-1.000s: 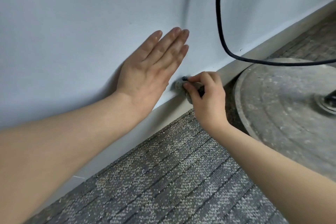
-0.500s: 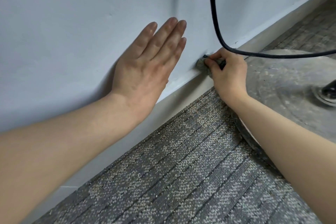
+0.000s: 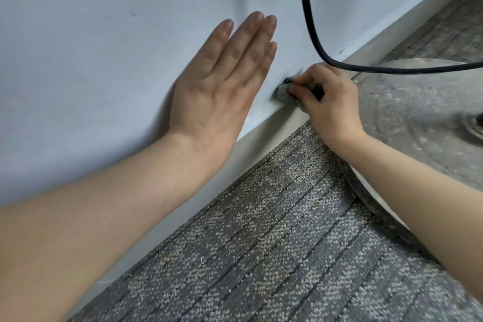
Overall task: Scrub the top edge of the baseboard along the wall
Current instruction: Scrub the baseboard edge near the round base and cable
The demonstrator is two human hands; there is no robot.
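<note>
A pale grey baseboard [image 3: 264, 141] runs diagonally along the foot of the light blue wall [image 3: 104, 47]. My right hand [image 3: 329, 107] grips a small grey scrubbing pad [image 3: 282, 93] and holds it against the wall just above the baseboard's top edge. My left hand [image 3: 222, 86] lies flat on the wall to the left of the pad, fingers straight and together, pointing up and right. Most of the pad is hidden under my right fingers.
A black cable [image 3: 313, 34] hangs down the wall and curves right just above my right hand. A dusty round metal base [image 3: 418, 125] lies on the grey patterned carpet [image 3: 261, 243] beside the baseboard, under my right forearm.
My right hand with the pad first slid right along the baseboard's edge, under the cable, and has since come back a little to the left. My left hand stays flat on the wall.
</note>
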